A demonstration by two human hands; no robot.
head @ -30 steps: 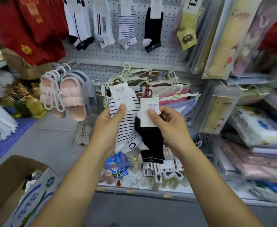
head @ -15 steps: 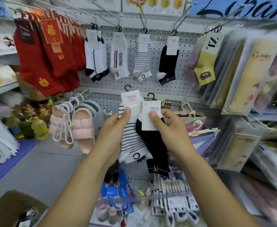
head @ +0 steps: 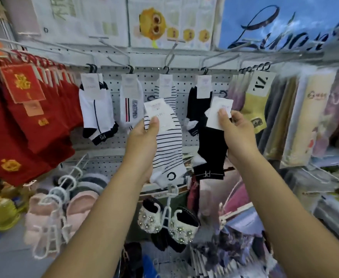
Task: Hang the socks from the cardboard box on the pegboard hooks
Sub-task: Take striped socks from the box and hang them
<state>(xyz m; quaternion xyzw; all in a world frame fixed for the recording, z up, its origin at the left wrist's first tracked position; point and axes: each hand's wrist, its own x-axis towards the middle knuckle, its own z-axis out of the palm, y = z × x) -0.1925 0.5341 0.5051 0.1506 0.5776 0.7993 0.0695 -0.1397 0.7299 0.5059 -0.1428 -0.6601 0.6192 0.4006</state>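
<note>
My left hand [head: 142,141] holds a white sock with black stripes [head: 169,149] by its paper label, thumb on the front. My right hand [head: 237,135] pinches the label of a black sock [head: 211,155]. Both socks are raised in front of the grey pegboard [head: 148,85]. Just behind them, a matching striped sock [head: 167,87] and a matching black sock [head: 196,101] hang on pegboard hooks [head: 165,70]. The cardboard box is out of view.
Red socks [head: 30,117] fill the hooks at left; two white socks [head: 94,113] hang beside them. A yellow sock [head: 255,105] and packaged goods hang at right. Pink slippers [head: 50,219] and beaded slippers [head: 168,219] hang below.
Both hands rose with their socks toward the hooks and moved apart. The view tilted upward, so the cardboard box dropped out of sight.
</note>
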